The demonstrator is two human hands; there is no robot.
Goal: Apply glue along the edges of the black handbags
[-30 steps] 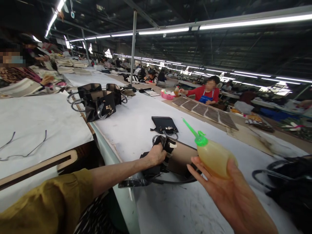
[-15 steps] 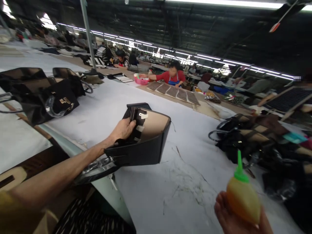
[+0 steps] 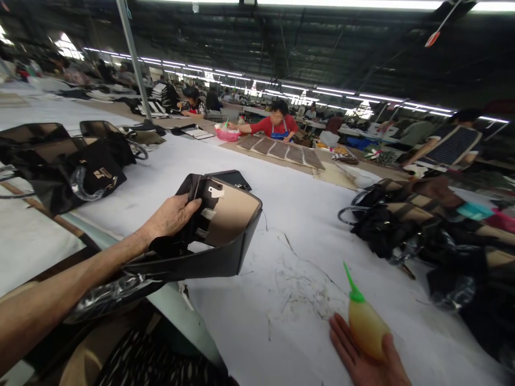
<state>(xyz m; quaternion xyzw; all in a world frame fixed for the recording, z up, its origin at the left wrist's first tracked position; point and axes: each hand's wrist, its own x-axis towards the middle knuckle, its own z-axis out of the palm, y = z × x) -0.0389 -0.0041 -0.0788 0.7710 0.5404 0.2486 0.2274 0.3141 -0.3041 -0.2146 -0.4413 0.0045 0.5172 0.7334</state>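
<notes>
Left of centre, our left hand [image 3: 171, 215] pinches an apparently part-assembled bag [image 3: 230, 217]; lower right, our right hand [image 3: 360, 367] grips a bottle [image 3: 367, 326].

I face a white-topped table [image 3: 298, 201], a grey post [image 3: 134, 61], bright windows [image 3: 68, 46] and strip lights [image 3: 350, 4] under a dark ceiling [image 3: 322, 48].

The bag [image 3: 231, 214] is left of the bottle [image 3: 367, 326].

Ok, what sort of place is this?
Likely a bag factory: the left hand holds a black bag that looks unfinished, more bags are on the long table, and a worker in red is opposite.
</notes>
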